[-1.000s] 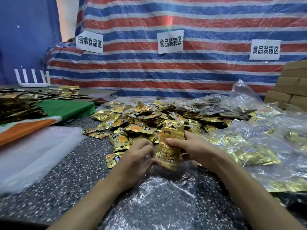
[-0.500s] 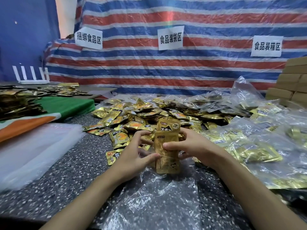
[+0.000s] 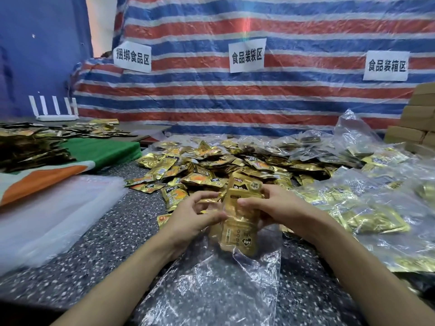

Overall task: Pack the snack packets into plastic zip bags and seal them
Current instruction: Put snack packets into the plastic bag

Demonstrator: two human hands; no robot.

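Gold snack packets [image 3: 240, 208]: stack lowered since the earlier frame, its bottom end now inside the mouth of the clear zip bag [image 3: 211, 285] on the speckled table [image 3: 98, 243]; printed foil, upright; gripped by right hand [image 3: 277, 208]; left hand [image 3: 195, 217] pinching the bag's edge

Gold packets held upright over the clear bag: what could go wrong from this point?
1. The stack of gold packets is uneven, one sticking up above the rest; pinched only by the left hand and right hand, it may fan out or slip.
2. The clear zip bag lies crumpled and limp on the table; its mouth may fold shut as the stack goes in.
3. The loose packet pile sits just behind; strays could get dragged in.
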